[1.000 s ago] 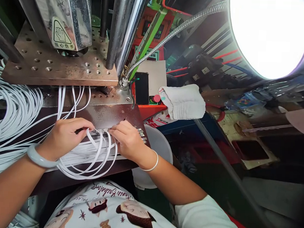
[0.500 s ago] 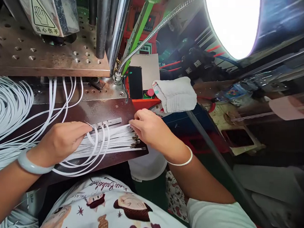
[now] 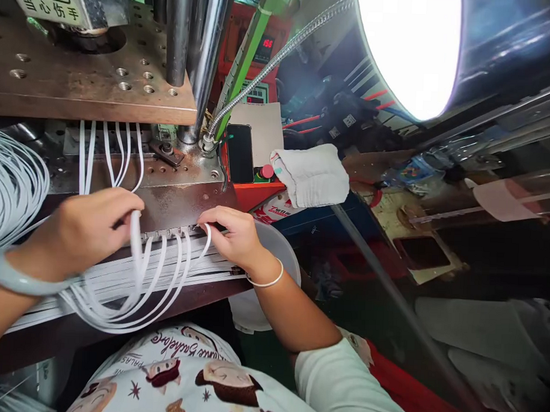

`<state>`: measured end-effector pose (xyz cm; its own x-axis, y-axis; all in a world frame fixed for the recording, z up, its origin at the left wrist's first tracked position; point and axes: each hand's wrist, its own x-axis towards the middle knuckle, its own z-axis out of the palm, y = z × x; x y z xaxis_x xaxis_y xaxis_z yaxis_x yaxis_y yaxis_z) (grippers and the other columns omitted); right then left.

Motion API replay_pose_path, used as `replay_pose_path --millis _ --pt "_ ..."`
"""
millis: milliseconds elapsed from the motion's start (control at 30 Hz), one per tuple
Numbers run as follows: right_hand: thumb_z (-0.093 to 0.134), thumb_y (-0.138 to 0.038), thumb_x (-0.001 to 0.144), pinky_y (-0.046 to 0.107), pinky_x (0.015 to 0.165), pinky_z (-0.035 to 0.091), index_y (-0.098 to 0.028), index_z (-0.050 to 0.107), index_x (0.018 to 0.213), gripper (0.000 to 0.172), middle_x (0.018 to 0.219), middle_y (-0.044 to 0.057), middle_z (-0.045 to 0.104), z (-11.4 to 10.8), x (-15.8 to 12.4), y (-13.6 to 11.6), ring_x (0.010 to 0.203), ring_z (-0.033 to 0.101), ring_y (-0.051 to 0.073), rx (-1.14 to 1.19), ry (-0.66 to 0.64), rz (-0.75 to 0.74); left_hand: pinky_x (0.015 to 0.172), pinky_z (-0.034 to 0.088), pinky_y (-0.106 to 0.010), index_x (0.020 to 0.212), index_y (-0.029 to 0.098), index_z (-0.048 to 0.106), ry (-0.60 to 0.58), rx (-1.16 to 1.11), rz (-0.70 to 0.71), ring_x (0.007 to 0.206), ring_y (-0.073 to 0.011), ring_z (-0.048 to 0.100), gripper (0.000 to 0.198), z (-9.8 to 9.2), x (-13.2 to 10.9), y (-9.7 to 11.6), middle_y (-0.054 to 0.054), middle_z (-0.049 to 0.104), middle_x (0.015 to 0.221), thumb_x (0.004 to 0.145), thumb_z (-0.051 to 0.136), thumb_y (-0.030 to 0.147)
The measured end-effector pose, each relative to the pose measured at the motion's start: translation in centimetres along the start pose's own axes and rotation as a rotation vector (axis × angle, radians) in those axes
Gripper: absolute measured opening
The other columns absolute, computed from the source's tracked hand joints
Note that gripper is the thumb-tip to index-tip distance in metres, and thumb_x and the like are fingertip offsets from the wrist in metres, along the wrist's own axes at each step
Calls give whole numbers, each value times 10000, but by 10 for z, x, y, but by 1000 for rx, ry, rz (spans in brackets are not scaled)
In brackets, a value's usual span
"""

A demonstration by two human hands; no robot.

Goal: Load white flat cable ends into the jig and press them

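My left hand (image 3: 87,229) is closed on a white flat cable (image 3: 135,240) at the left end of a small metal fixture strip (image 3: 170,231) on the rusty work plate (image 3: 180,202). At the strip's right end, my right hand (image 3: 231,234) pinches another white cable where it bends up. Several white cables loop down from the strip toward my lap, and a flat stack of cables (image 3: 119,278) lies across the plate's front edge.
A press with steel columns (image 3: 190,53) and a perforated plate (image 3: 81,85) hangs over the work area. A big bundle of white cables (image 3: 9,185) lies left. A phone (image 3: 239,152), red button (image 3: 268,170), folded cloth (image 3: 312,174) and white bowl (image 3: 280,254) are right; a bright lamp (image 3: 407,48) shines above.
My right hand came back from the stack's connector ends to the fixture strip with a cable. My left hand shifted up and gripped a cable at the strip. The view tilted down slightly.
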<state>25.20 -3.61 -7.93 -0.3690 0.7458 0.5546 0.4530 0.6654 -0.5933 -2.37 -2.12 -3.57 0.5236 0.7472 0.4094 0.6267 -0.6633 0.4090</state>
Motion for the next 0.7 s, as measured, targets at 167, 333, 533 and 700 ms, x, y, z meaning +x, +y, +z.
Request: replay_pose_path --millis 167,333,533,700 --pt "480 -41 929 294 676 546 -191 638 915 219 802 59 725 1 -2 -6 705 629 166 -129 -29 -227 731 581 -246 928 205 722 179 -307 -312 758 -140 740 77 -7 -24 8 8 775 894 915 691 275" --pt "478 -32 930 314 687 547 -182 626 955 212 827 84 719 5 -6 -9 731 619 185 -137 -29 -233 749 540 -275 897 173 716 16 -123 -34 764 -147 701 181 3 -28 -1 -20 753 859 978 573 249" --pt "514 -72 937 322 743 560 -181 624 986 161 883 89 707 8 -7 -4 808 633 194 -59 -93 -136 783 546 -263 945 175 694 -21 -148 9 805 -144 696 97 7 -32 0 -19 746 892 967 602 197" --pt "540 -151 960 335 745 548 -188 628 995 101 892 89 695 8 -5 -3 817 628 202 -59 -138 -95 777 546 -317 933 162 673 -36 -51 92 791 -173 689 124 4 -31 6 -37 736 855 974 555 161"
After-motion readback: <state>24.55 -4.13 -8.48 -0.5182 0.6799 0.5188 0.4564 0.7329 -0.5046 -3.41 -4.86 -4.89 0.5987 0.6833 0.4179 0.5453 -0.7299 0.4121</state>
